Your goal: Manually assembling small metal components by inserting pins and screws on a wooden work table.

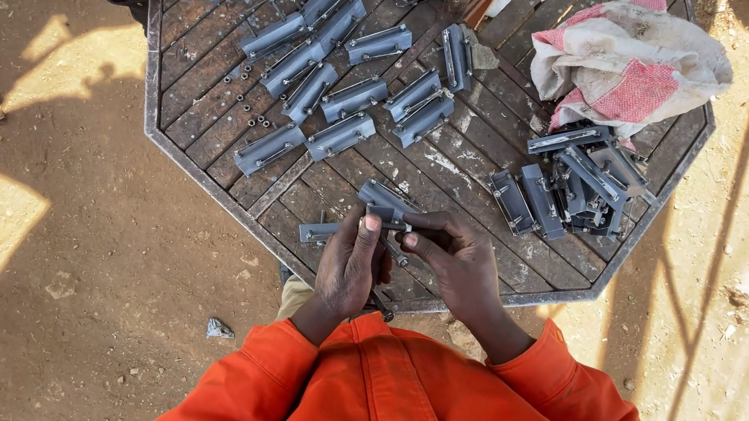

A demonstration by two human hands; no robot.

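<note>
On the rusty octagonal slatted metal table [219, 149], rows of grey channel-shaped metal brackets [347, 100] are lying beside a crumpled red-and-white cloth [631, 66]. Over its near edge, the left hand [348, 266] and right hand [459, 262] are both pinching one small grey bracket [386, 201], fingers closing tight around it.

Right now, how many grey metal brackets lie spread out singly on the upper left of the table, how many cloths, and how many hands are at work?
Grey metal brackets spread singly: about 12; the heap on the right is too tangled to count
Red and white cloth: 1
Hands, left hand and right hand: 2
Total: about 15
</note>
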